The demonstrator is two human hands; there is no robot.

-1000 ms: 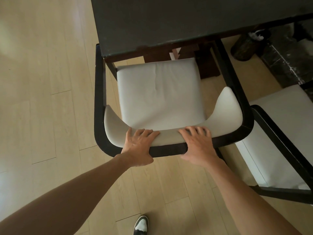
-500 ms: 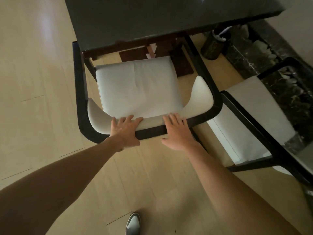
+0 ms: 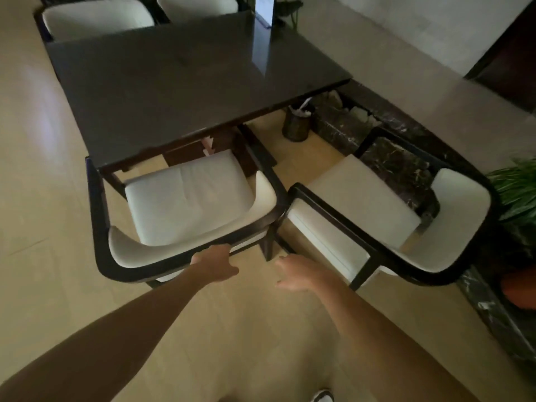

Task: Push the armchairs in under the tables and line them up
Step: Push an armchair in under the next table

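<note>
A dark-framed armchair with a white cushion (image 3: 185, 198) stands with its front tucked under the dark table (image 3: 179, 82). My left hand (image 3: 214, 264) rests against the chair's curved black back rail, fingers loose. My right hand (image 3: 298, 272) hovers open in the air, off the chair, between the two seats. A second white armchair (image 3: 362, 210) stands to the right, turned at an angle and out from under the table, its left corner close to the first chair.
Two more white armchairs (image 3: 98, 17) sit at the table's far side. A dark bin (image 3: 297, 123) stands under the table's right corner. A black marble planter ledge (image 3: 406, 169) and green plant (image 3: 516, 190) border the right. Light wood floor (image 3: 37, 227) lies open to the left.
My right hand has come off the chair's back rail and opened. My view has pulled back and risen, showing the whole table and the second armchair.
</note>
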